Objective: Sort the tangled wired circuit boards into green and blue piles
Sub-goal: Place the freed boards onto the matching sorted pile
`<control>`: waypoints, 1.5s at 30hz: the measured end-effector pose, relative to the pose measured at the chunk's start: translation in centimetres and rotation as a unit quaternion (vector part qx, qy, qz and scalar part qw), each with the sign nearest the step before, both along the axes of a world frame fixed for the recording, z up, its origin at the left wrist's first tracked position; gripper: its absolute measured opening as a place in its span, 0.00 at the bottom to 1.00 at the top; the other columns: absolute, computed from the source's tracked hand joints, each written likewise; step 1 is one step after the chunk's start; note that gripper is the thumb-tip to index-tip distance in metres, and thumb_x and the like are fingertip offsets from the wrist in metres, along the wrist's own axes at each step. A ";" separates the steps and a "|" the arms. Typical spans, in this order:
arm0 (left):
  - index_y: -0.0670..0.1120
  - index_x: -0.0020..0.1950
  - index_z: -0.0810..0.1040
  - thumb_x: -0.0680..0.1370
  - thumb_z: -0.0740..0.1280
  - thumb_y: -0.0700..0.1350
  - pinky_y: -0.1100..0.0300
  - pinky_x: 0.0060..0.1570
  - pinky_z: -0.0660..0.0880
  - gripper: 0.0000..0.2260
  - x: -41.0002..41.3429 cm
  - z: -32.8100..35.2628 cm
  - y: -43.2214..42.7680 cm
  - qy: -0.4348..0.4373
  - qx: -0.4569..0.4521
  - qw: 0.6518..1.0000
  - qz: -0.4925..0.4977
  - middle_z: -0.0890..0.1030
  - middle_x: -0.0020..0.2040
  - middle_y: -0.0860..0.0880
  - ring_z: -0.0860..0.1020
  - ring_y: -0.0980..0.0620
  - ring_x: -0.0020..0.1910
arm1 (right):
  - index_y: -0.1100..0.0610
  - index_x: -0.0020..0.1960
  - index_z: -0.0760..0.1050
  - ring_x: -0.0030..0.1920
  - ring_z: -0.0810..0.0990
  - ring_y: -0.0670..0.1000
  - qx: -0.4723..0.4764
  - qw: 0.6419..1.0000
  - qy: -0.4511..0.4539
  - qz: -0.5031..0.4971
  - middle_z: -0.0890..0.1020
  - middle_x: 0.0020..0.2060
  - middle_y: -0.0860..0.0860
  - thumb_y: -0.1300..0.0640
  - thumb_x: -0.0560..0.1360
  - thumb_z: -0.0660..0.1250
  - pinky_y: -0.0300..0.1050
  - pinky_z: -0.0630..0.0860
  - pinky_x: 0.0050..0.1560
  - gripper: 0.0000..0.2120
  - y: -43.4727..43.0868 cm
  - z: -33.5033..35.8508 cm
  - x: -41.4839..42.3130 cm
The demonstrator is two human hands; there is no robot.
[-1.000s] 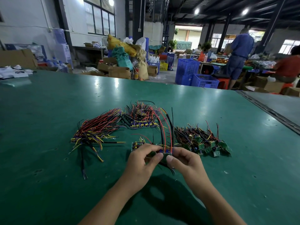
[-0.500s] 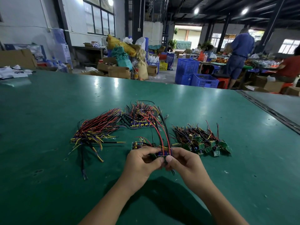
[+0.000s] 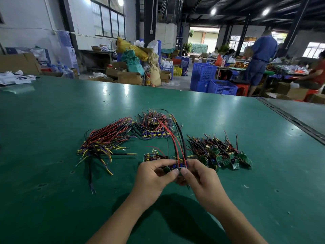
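The small blue circuit board [image 3: 179, 167] sits pinched between both hands, just above the near middle of the green matte tabletop [image 3: 52, 191]. The left hand [image 3: 154, 175] grips its left end and the right hand [image 3: 198, 175] its right end, fingers curled round it. The thumb tips almost meet on the board's near edge, closer together than a second ago. Its long red and black wires [image 3: 177, 138] rise away from the hands. A second ago they stood nearly upright; now they lean left toward the far pile. Something small and dark green shows by the left thumb; I cannot tell what it is.

Just beyond the left hand lies a loose blue board with short wires [image 3: 151, 156]. Far of that is a tangled pile of blue boards [image 3: 154, 128], and to the left a spread bundle of blue boards with long red, black and yellow wires [image 3: 105, 140]. To the right, near the right hand, lies the heap of small green boards [image 3: 221, 154].

Past the table's far edge stand stacked blue plastic crates [image 3: 204, 74] and a person in blue work clothes [image 3: 262, 57]. The mark on the white box by the far-left wall [image 3: 71, 57] is too blurred to read.
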State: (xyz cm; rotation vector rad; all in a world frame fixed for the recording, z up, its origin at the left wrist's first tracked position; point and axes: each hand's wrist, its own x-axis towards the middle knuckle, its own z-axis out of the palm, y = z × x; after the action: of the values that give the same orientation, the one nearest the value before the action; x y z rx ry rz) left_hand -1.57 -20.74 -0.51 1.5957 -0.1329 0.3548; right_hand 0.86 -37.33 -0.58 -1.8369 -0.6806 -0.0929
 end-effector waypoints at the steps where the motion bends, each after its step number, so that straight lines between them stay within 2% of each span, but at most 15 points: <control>1: 0.61 0.41 0.85 0.69 0.76 0.38 0.60 0.45 0.80 0.16 0.0 0.0 0.0 0.002 0.000 1.000 0.001 0.86 0.43 0.54 0.83 0.57 0.42 | 0.49 0.49 0.77 0.40 0.84 0.49 0.006 1.000 0.005 -0.006 0.84 0.39 0.50 0.48 0.76 0.64 0.51 0.83 0.44 0.07 0.0 0.0 0.0; 3: 0.59 0.41 0.86 0.68 0.77 0.39 0.55 0.48 0.81 0.13 0.0 0.1 0.1 0.009 -0.013 1.000 -0.001 0.86 0.43 0.52 0.84 0.53 0.44 | 0.48 0.47 0.78 0.40 0.84 0.50 0.016 1.000 0.014 -0.013 0.84 0.39 0.51 0.50 0.76 0.66 0.51 0.83 0.42 0.03 -0.1 0.2 0.1; 6: 0.55 0.40 0.87 0.68 0.77 0.36 0.54 0.44 0.82 0.13 -0.2 0.2 0.1 0.021 -0.043 0.999 -0.007 0.86 0.42 0.49 0.84 0.51 0.41 | 0.52 0.48 0.79 0.37 0.83 0.49 0.020 0.999 0.040 0.009 0.84 0.37 0.51 0.59 0.78 0.66 0.40 0.79 0.40 0.04 -0.4 0.4 0.3; 9: 0.53 0.40 0.86 0.69 0.76 0.33 0.61 0.39 0.80 0.13 -0.2 0.4 0.1 0.026 -0.036 0.999 -0.012 0.86 0.41 0.50 0.82 0.56 0.39 | 0.57 0.50 0.79 0.37 0.84 0.53 0.030 0.995 0.082 0.038 0.85 0.39 0.55 0.63 0.78 0.65 0.42 0.80 0.41 0.05 -0.6 0.7 0.4; 13: 0.51 0.38 0.86 0.68 0.77 0.34 0.64 0.35 0.78 0.12 -0.2 0.5 0.2 0.051 -0.035 0.998 -0.034 0.85 0.37 0.51 0.82 0.57 0.36 | 0.55 0.48 0.80 0.40 0.86 0.55 0.021 0.992 0.103 0.073 0.86 0.40 0.56 0.62 0.78 0.67 0.46 0.82 0.43 0.05 -1.5 0.9 0.7; 15: 0.50 0.38 0.86 0.67 0.77 0.33 0.62 0.35 0.79 0.11 -0.2 0.4 0.2 0.055 -0.041 0.997 -0.038 0.85 0.37 0.49 0.82 0.55 0.36 | 0.51 0.46 0.80 0.40 0.86 0.54 -0.002 0.996 0.068 0.061 0.86 0.39 0.54 0.61 0.78 0.67 0.46 0.82 0.43 0.07 -1.5 0.8 0.6; 17: 0.49 0.37 0.86 0.67 0.77 0.33 0.58 0.35 0.81 0.11 0.0 0.2 0.3 0.055 -0.049 0.997 -0.029 0.85 0.38 0.45 0.82 0.52 0.36 | 0.52 0.47 0.79 0.39 0.86 0.50 -0.041 0.999 -0.010 0.017 0.86 0.38 0.50 0.61 0.79 0.66 0.46 0.83 0.43 0.06 -1.1 0.4 0.5; 19: 0.49 0.37 0.86 0.67 0.77 0.33 0.52 0.39 0.82 0.10 0.1 0.1 0.5 0.057 -0.045 0.997 -0.010 0.85 0.40 0.44 0.83 0.49 0.38 | 0.57 0.49 0.78 0.38 0.85 0.52 -0.073 0.994 -0.069 -0.030 0.85 0.36 0.49 0.59 0.79 0.66 0.53 0.83 0.43 0.03 -0.4 0.0 0.3; 21: 0.50 0.37 0.87 0.67 0.77 0.33 0.52 0.39 0.82 0.11 0.3 0.1 0.6 0.055 -0.051 0.997 -0.003 0.86 0.40 0.45 0.83 0.49 0.39 | 0.58 0.50 0.78 0.38 0.84 0.53 -0.096 0.987 -0.104 -0.072 0.85 0.36 0.49 0.58 0.78 0.67 0.57 0.81 0.42 0.04 0.1 -0.3 0.1; 25: 0.52 0.35 0.86 0.66 0.77 0.32 0.61 0.36 0.80 0.13 0.4 0.1 0.5 0.049 -0.060 0.997 0.012 0.86 0.38 0.49 0.83 0.54 0.37 | 0.57 0.49 0.78 0.39 0.84 0.47 -0.101 0.982 -0.111 -0.115 0.85 0.36 0.45 0.58 0.78 0.67 0.52 0.80 0.42 0.03 1.0 -0.2 -0.3; 27: 0.52 0.35 0.86 0.66 0.77 0.32 0.60 0.37 0.81 0.13 0.3 0.1 0.5 0.047 -0.053 0.997 0.018 0.86 0.38 0.48 0.83 0.54 0.37 | 0.57 0.49 0.78 0.39 0.84 0.43 -0.101 0.982 -0.106 -0.121 0.85 0.36 0.43 0.58 0.78 0.67 0.47 0.81 0.43 0.03 1.3 0.0 -0.6; 30: 0.51 0.37 0.86 0.66 0.78 0.33 0.56 0.39 0.82 0.12 0.2 0.1 0.5 0.043 -0.042 0.998 0.030 0.86 0.39 0.47 0.83 0.52 0.38 | 0.58 0.48 0.79 0.40 0.83 0.37 -0.092 0.982 -0.106 -0.126 0.81 0.34 0.37 0.60 0.78 0.67 0.32 0.77 0.40 0.02 1.5 0.2 -1.0; 35: 0.55 0.36 0.86 0.67 0.78 0.35 0.58 0.39 0.81 0.14 0.0 0.1 0.4 0.036 -0.029 0.998 0.038 0.86 0.38 0.49 0.83 0.53 0.36 | 0.57 0.47 0.79 0.38 0.81 0.33 -0.097 0.981 -0.103 -0.136 0.78 0.31 0.32 0.62 0.78 0.67 0.26 0.75 0.40 0.03 1.6 0.1 -1.3; 41: 0.57 0.37 0.85 0.67 0.78 0.38 0.57 0.41 0.82 0.13 0.1 -0.1 0.5 0.023 0.016 0.998 0.062 0.86 0.39 0.53 0.83 0.57 0.38 | 0.56 0.48 0.80 0.38 0.84 0.42 -0.090 0.980 -0.098 -0.146 0.85 0.36 0.44 0.61 0.78 0.67 0.44 0.81 0.43 0.03 1.7 -0.1 -1.2; 45: 0.58 0.36 0.84 0.67 0.79 0.39 0.61 0.40 0.79 0.12 0.2 -0.4 0.3 0.010 0.042 0.996 0.081 0.85 0.37 0.55 0.82 0.61 0.37 | 0.57 0.48 0.80 0.36 0.84 0.41 -0.085 0.981 -0.093 -0.150 0.85 0.35 0.45 0.60 0.78 0.67 0.46 0.81 0.42 0.03 1.7 -0.4 -1.0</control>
State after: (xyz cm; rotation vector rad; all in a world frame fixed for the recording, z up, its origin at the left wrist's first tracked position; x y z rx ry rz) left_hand -1.36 -20.40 -0.88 1.6986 -0.0022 0.4632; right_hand -0.17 -35.63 -1.02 -2.1048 -0.5473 -0.4212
